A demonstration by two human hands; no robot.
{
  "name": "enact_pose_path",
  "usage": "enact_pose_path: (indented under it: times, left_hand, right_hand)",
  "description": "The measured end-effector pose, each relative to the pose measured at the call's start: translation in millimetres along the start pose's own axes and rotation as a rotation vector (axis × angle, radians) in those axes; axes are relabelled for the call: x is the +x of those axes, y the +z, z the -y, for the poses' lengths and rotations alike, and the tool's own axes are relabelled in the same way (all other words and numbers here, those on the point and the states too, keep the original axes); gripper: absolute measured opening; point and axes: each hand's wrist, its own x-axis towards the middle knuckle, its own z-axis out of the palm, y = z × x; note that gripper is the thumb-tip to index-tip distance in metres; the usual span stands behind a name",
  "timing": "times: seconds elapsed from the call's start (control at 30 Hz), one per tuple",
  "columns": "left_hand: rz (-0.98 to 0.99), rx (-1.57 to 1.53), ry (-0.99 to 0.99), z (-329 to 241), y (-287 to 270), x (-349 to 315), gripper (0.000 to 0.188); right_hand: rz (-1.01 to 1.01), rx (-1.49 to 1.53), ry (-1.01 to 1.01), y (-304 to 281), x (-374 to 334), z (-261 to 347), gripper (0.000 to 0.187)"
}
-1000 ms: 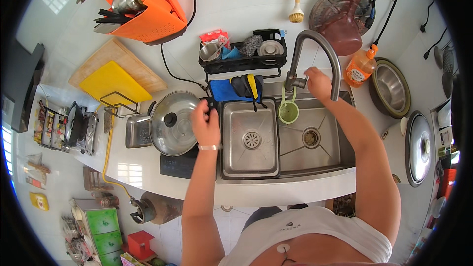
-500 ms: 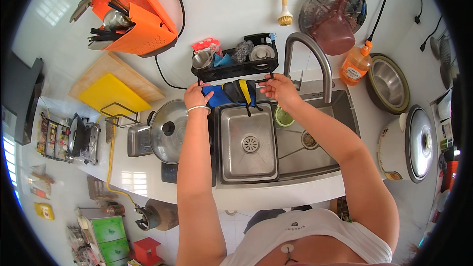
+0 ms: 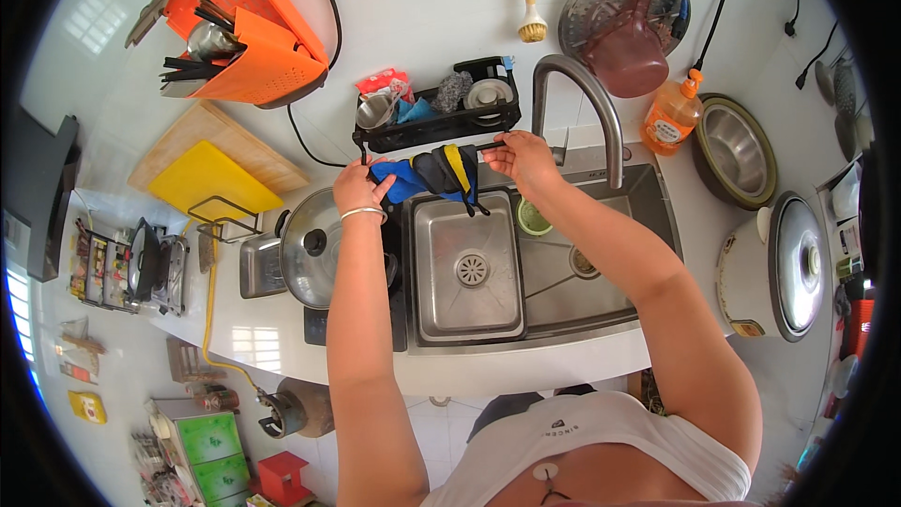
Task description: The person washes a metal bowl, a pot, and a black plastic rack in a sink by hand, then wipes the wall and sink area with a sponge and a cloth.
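Head view: both hands, left hand [image 3: 361,190] and right hand [image 3: 521,158], pinch the soft, light cloths [image 3: 434,172]; holding them by the edges seems best.

Home kitchen, steel double sink [image 3: 526,268] and curved faucet [image 3: 582,103] at centre, rice cooker [image 3: 779,268] right, cutting boards [image 3: 211,174] left

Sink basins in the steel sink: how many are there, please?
2. The left steel basin lies below the blue and yellow cloths. The right steel basin lies under the right forearm, partly hidden.
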Motion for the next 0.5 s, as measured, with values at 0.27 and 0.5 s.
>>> enact_pose_path:
  times: [0.27, 0.5]
  left_hand:
    - [-0.010, -0.017, -0.008, 2, -1, -14, 0.027]
    - [0.014, -0.059, -0.089, 27, -40, -117, 0.023]
  right_hand:
    - [0.018, 0.041, -0.054, 14, -11, 27, 0.018]
    - [0.046, 0.020, 0.123, -38, -83, 1, 0.019]
